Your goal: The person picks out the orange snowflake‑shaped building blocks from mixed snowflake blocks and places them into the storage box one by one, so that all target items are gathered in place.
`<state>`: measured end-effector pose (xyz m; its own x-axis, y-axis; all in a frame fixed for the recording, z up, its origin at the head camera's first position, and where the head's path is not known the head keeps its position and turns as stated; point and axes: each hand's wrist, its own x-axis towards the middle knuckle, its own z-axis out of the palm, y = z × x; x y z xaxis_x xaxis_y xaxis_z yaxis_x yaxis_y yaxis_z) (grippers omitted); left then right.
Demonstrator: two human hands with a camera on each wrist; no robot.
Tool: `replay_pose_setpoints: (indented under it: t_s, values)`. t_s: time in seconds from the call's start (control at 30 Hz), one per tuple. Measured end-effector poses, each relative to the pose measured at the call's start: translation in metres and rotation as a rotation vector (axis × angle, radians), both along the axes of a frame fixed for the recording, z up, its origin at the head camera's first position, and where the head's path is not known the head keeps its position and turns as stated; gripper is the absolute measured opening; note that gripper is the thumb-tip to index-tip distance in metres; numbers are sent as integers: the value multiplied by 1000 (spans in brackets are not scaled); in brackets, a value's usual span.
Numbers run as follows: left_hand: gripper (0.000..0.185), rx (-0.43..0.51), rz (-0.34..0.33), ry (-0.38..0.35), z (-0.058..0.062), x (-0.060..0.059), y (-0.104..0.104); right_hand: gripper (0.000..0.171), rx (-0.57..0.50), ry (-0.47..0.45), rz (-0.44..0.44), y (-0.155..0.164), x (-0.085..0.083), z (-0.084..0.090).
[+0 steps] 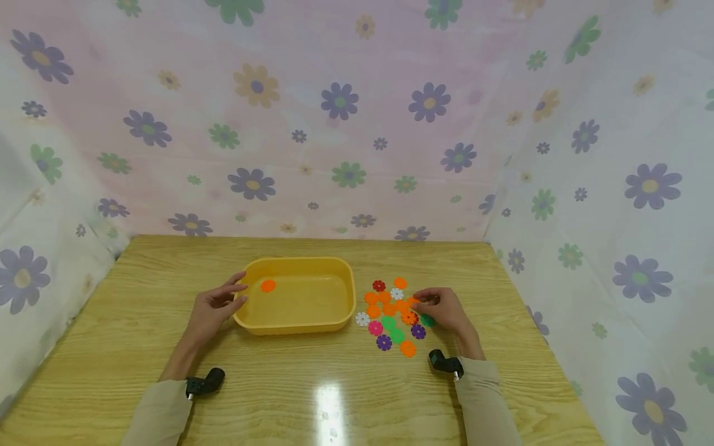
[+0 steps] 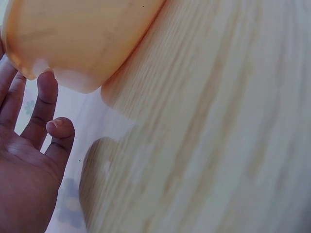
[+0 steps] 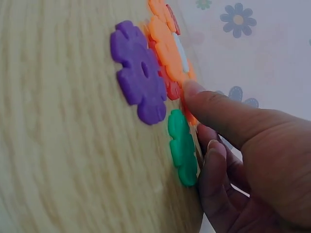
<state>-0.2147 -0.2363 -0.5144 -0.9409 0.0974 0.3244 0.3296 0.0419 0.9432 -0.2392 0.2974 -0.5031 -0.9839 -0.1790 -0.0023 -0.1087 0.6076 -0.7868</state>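
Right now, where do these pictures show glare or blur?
Head view: a white glare streak on the table, near the bottom edge; left wrist view: the table's grain soft and washed out; right wrist view: the grain blurry at left, the purple piece crisper.

In the head view, the right hand [image 1: 443,308] covers part of an orange flower disc [image 1: 413,301] and of the dark-green flower disc [image 1: 427,321] (whether finger and thumb actually pinch the orange one cannot be told). Overlapping orange discs [image 1: 388,309] partly hide one another. The bottom edge crops both beige sleeves [image 1: 158,412] and the counter [image 1: 256,396]. The left-wrist view cuts off the yellow basin [image 2: 82,43] and the left hand [image 2: 24,170], its wood grain blurred.
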Motion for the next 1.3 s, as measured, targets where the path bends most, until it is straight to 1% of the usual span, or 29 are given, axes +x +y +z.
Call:
replay_pose_setpoints:
  t_s: [0.17,0.43,0.6,0.67,0.8,0.93,1.03,1.1,1.17,1.3]
  values:
    - [28,-5,5,1,1,-1,1,25,-9,8,8,1,0,1]
    - [27,7,9,-3,-2,1,0,24,-37,20,14,-4,3,5]
    - [27,7,10,-3,-1,2,1,20,-68,24,21,-10,11,21]
    - [27,4,10,-5,0,2,1,20,-75,43,34,-8,10,20]
    - [27,-13,17,-10,1,2,2,19,-112,62,56,3,3,1]
    - [27,-27,26,-9,2,1,3,13,-176,49,71,7,1,-2]
    - [28,-27,26,-5,2,0,4,8,-160,73,58,6,2,-1]
    - [28,-25,26,-4,1,0,4,11,-124,95,43,6,2,-4]
    - [27,-27,30,-4,1,0,4,16,-103,95,28,5,3,-5]
    - [27,-30,35,2,1,2,3,21,-124,57,15,5,4,-6]
